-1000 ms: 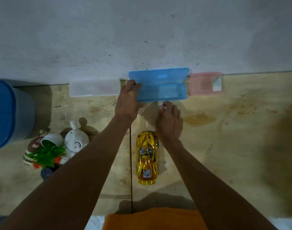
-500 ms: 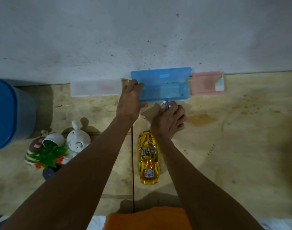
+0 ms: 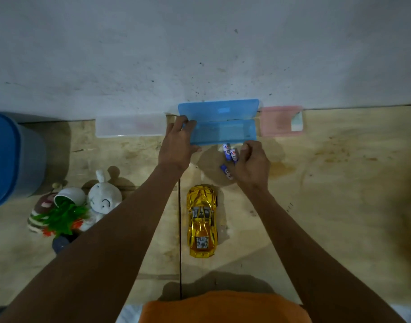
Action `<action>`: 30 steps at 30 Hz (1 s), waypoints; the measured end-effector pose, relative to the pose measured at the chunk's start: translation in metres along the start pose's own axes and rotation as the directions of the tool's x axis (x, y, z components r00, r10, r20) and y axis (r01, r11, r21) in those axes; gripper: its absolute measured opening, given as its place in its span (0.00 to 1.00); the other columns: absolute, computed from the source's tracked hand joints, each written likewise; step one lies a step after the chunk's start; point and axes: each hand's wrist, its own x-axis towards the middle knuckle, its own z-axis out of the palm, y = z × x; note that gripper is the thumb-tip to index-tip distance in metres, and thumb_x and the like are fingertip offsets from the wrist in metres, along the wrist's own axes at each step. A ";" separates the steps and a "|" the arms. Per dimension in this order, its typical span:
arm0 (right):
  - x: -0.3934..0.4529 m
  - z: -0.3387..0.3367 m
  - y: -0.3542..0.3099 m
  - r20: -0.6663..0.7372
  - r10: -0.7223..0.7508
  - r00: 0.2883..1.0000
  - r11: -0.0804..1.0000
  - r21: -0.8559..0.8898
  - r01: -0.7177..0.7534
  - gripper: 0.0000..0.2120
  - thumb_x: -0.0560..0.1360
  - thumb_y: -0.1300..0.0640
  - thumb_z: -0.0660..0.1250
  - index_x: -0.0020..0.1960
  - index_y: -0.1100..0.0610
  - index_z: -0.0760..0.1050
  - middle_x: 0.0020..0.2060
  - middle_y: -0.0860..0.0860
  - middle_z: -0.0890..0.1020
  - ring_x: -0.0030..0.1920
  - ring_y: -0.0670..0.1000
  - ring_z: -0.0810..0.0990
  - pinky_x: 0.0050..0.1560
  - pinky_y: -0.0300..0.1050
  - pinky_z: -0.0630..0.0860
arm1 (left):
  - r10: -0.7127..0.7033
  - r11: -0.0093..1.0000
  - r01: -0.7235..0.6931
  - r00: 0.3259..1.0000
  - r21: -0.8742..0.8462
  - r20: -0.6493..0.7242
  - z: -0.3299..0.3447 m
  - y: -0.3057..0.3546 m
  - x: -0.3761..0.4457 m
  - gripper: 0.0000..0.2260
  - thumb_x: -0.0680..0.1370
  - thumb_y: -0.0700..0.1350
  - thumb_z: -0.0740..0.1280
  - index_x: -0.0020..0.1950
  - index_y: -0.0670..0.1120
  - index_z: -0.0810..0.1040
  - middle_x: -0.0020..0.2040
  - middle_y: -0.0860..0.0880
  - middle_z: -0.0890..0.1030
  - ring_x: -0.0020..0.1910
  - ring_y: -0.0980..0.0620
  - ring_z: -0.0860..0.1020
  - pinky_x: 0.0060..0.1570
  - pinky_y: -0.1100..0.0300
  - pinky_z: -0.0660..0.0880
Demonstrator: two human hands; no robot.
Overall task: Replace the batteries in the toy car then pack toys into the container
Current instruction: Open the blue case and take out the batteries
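Note:
A shiny gold toy car lies on the wooden table, nose pointing away from me. Beyond it an open blue plastic case leans against the wall. My left hand holds the case's left end. My right hand sits just in front of the case, fingers curled around blue-and-white batteries. One more battery pokes out by my thumb, low over the table.
A clear case and a pink case flank the blue one along the wall. A blue bin stands at far left. A white bunny toy, a tipped plant pot and a striped plush lie at left.
My right hand has drawn back from the case's front edge, and the batteries now show between its fingers. My left hand has stayed on the case.

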 end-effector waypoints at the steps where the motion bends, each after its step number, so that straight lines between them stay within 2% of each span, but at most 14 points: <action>1: 0.004 -0.004 0.000 -0.004 -0.014 1.000 1.000 -0.011 0.014 0.08 0.82 0.61 0.58 0.53 0.62 0.74 0.44 0.56 0.78 0.47 0.59 0.78 0.40 0.39 0.62 | -0.001 1.000 0.001 1.000 -0.001 0.002 0.000 0.000 0.000 0.31 0.72 0.40 0.77 0.73 0.43 0.72 0.71 0.42 0.69 0.68 0.40 0.68 0.67 0.45 0.72; 3: 0.010 -0.012 -0.004 -0.042 -0.097 0.994 0.995 -0.027 0.096 0.06 0.80 0.62 0.60 0.53 0.61 0.74 0.47 0.57 0.78 0.48 0.57 0.77 0.42 0.39 0.65 | 0.002 1.000 -0.002 1.000 0.012 0.004 0.000 0.001 -0.001 0.31 0.72 0.40 0.77 0.73 0.43 0.71 0.72 0.43 0.69 0.69 0.40 0.68 0.66 0.44 0.73; 5: 0.020 -0.018 -0.011 -0.103 -0.269 0.958 0.961 -0.090 0.260 0.09 0.79 0.63 0.62 0.58 0.62 0.74 0.55 0.60 0.76 0.56 0.57 0.75 0.54 0.37 0.69 | 0.008 0.999 -0.008 1.000 0.036 0.001 -0.002 0.001 -0.002 0.30 0.72 0.40 0.77 0.73 0.43 0.71 0.72 0.43 0.69 0.69 0.41 0.68 0.65 0.43 0.74; 6: 0.028 -0.019 -0.017 -0.110 -0.345 0.932 0.934 -0.139 0.329 0.12 0.78 0.63 0.64 0.62 0.62 0.73 0.60 0.60 0.74 0.60 0.57 0.73 0.59 0.39 0.68 | 0.010 0.998 -0.010 1.000 0.055 0.000 -0.002 0.002 -0.002 0.30 0.73 0.41 0.77 0.73 0.44 0.71 0.72 0.43 0.69 0.70 0.41 0.68 0.65 0.43 0.74; 8: 0.045 -0.022 -0.028 -0.074 -0.422 0.904 0.892 -0.213 0.399 0.17 0.77 0.62 0.65 0.66 0.60 0.70 0.65 0.59 0.72 0.65 0.59 0.70 0.64 0.47 0.69 | 0.014 0.994 -0.014 1.000 0.109 -0.001 -0.002 0.002 -0.004 0.30 0.73 0.42 0.76 0.73 0.45 0.70 0.73 0.44 0.69 0.70 0.41 0.68 0.64 0.43 0.75; 11: 0.061 -0.027 -0.035 -0.008 -0.489 0.872 0.838 -0.282 0.467 0.20 0.76 0.62 0.67 0.67 0.59 0.70 0.63 0.59 0.73 0.62 0.60 0.72 0.58 0.52 0.74 | 0.023 0.993 -0.018 0.999 0.115 -0.037 0.001 0.004 -0.007 0.30 0.73 0.43 0.77 0.72 0.44 0.70 0.72 0.42 0.69 0.68 0.39 0.71 0.59 0.40 0.78; 15: 0.070 -0.039 -0.026 0.106 -0.543 0.833 0.772 -0.328 0.545 0.19 0.76 0.59 0.70 0.65 0.60 0.72 0.60 0.60 0.73 0.59 0.60 0.73 0.53 0.51 0.75 | -0.066 0.993 0.047 0.981 -0.108 -0.181 0.011 0.005 -0.012 0.32 0.69 0.41 0.80 0.64 0.44 0.63 0.68 0.39 0.66 0.56 0.36 0.78 0.43 0.40 0.82; 17: 0.073 -0.045 -0.021 0.170 -0.548 0.819 0.758 -0.312 0.573 0.18 0.75 0.58 0.72 0.63 0.61 0.75 0.57 0.60 0.72 0.57 0.59 0.74 0.51 0.48 0.75 | -0.086 0.980 0.042 0.971 -0.194 -0.224 0.013 0.005 -0.013 0.36 0.69 0.42 0.81 0.67 0.45 0.61 0.69 0.39 0.63 0.52 0.36 0.79 0.39 0.41 0.82; 20: 0.074 -0.049 -0.015 0.230 -0.554 0.800 0.739 -0.307 0.600 0.15 0.73 0.55 0.74 0.56 0.61 0.78 0.54 0.59 0.74 0.54 0.58 0.75 0.47 0.46 0.74 | -0.081 0.983 0.047 0.979 -0.179 -0.189 0.009 0.007 -0.011 0.41 0.71 0.40 0.79 0.75 0.51 0.58 0.73 0.41 0.60 0.56 0.38 0.80 0.44 0.41 0.83; 22: 0.071 -0.045 -0.009 0.272 -0.553 0.788 0.705 -0.351 0.616 0.14 0.72 0.54 0.75 0.53 0.60 0.79 0.53 0.57 0.77 0.53 0.58 0.76 0.45 0.50 0.78 | -0.036 0.999 0.033 0.990 -0.029 -0.133 0.008 0.009 -0.012 0.36 0.73 0.40 0.77 0.76 0.50 0.62 0.75 0.40 0.60 0.63 0.38 0.76 0.50 0.38 0.82; 25: 0.064 -0.035 0.002 0.297 -0.555 0.777 0.646 -0.435 0.627 0.14 0.71 0.54 0.74 0.55 0.57 0.82 0.55 0.56 0.81 0.53 0.62 0.78 0.45 0.57 0.79 | -0.018 0.987 0.027 0.998 0.156 -0.057 0.007 0.007 -0.014 0.28 0.78 0.46 0.72 0.75 0.48 0.68 0.75 0.42 0.65 0.70 0.39 0.68 0.53 0.38 0.80; 30: 0.062 -0.023 0.001 0.237 -0.554 0.798 0.589 -0.566 0.577 0.16 0.74 0.49 0.72 0.60 0.53 0.81 0.58 0.54 0.81 0.56 0.60 0.78 0.50 0.54 0.75 | 0.055 0.961 -0.031 0.995 0.273 -0.081 0.004 0.003 -0.003 0.26 0.77 0.51 0.72 0.73 0.47 0.72 0.70 0.42 0.72 0.70 0.38 0.69 0.59 0.41 0.75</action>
